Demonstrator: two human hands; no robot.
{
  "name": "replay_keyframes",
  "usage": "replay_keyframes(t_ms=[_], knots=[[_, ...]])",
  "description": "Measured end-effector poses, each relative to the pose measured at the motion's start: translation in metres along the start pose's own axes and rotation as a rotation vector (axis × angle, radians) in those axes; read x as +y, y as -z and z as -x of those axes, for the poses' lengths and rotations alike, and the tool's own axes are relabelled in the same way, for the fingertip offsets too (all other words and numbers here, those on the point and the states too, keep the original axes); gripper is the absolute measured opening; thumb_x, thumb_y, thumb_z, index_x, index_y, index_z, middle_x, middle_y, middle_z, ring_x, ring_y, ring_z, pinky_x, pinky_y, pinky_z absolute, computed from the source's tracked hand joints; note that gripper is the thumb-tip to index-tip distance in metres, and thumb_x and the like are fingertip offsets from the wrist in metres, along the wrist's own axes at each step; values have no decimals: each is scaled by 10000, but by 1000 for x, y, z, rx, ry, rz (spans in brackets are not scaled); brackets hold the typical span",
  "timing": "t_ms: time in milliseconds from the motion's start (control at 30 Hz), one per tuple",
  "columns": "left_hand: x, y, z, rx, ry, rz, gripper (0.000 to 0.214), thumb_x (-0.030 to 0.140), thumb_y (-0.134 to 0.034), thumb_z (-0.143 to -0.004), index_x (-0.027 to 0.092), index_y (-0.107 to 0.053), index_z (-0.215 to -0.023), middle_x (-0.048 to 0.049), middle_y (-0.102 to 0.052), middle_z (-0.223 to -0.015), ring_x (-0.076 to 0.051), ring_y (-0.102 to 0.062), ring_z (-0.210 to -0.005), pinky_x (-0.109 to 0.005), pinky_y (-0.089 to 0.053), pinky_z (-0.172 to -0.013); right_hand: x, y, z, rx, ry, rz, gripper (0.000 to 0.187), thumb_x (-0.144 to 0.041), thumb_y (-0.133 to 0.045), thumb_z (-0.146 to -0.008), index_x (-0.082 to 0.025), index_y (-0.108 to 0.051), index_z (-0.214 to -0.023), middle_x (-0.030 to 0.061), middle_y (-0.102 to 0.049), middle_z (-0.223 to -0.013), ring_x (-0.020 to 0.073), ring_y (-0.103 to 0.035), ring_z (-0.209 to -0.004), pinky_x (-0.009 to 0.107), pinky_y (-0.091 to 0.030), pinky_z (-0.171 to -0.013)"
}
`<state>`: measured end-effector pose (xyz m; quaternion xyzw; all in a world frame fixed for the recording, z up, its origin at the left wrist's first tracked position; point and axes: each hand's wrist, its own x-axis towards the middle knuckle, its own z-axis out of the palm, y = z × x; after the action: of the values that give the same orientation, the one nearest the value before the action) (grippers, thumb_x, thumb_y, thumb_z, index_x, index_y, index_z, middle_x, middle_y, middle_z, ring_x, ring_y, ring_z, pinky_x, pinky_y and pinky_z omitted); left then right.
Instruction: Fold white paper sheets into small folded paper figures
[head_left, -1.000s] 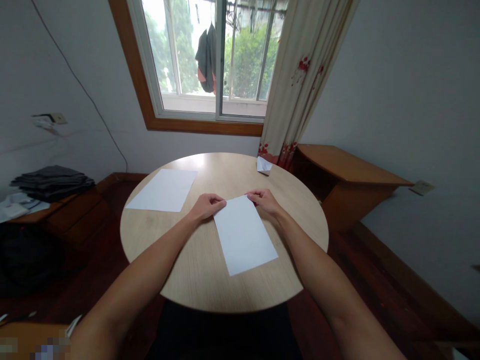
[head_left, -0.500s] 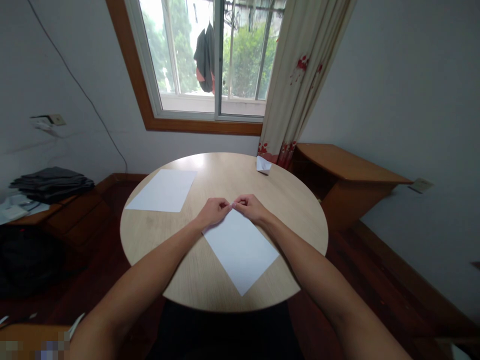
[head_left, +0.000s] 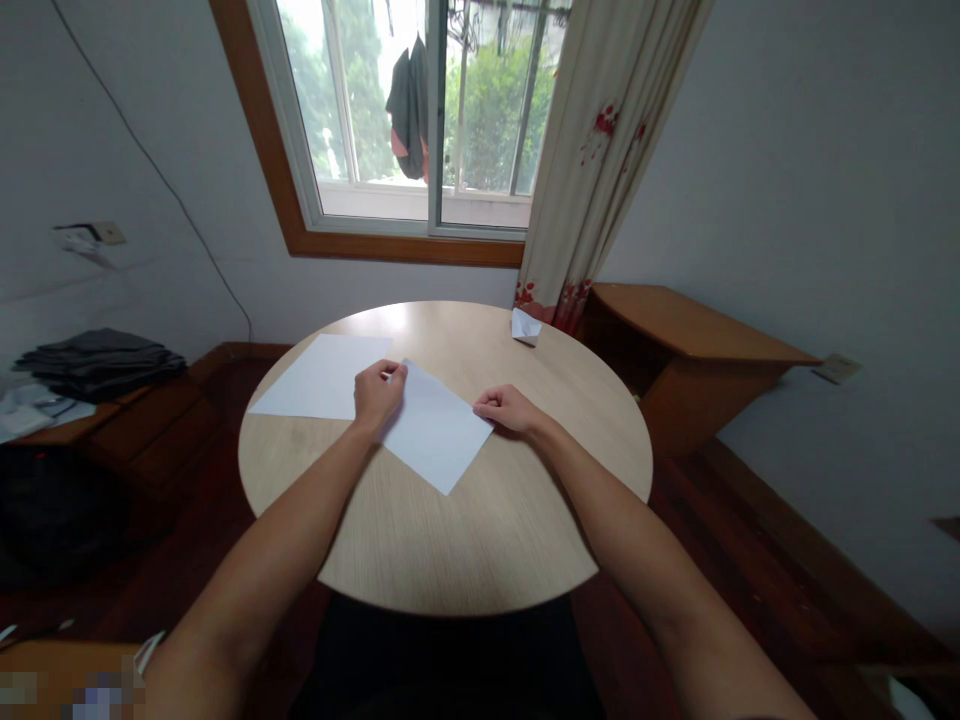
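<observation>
A white sheet of paper (head_left: 433, 430) lies turned at an angle on the round wooden table (head_left: 480, 540). My left hand (head_left: 377, 392) pinches its far left corner, fingers closed on the paper. My right hand (head_left: 508, 408) is curled at the sheet's right corner and touches its edge. A second white sheet (head_left: 322, 375) lies flat at the table's left, just beyond my left hand.
A small folded white paper piece (head_left: 526, 327) sits at the table's far right edge. A low wooden cabinet (head_left: 690, 340) stands to the right, a curtain (head_left: 600, 150) hangs by the window. Folded dark clothes (head_left: 97, 362) rest on a low shelf at left.
The sheet has been turned and slid to the far left. My hands, which met at its top edge, have spread apart to two corners.
</observation>
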<state>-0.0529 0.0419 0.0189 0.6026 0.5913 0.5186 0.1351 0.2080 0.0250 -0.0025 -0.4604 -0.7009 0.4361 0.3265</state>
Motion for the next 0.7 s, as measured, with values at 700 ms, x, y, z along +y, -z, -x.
replay_keyframes(t_ms=[700], knots=[[18, -28, 31, -388, -203, 240, 241, 370, -606, -753, 153, -708, -758, -36, -674, -710, -137, -549, -624, -244, -413, -609, -11, -16, -3, 26, 66, 71, 339, -460, -546, -768, -143, -629, -680, -23, -528, -558, 91, -433, -505, 208, -294, -452]])
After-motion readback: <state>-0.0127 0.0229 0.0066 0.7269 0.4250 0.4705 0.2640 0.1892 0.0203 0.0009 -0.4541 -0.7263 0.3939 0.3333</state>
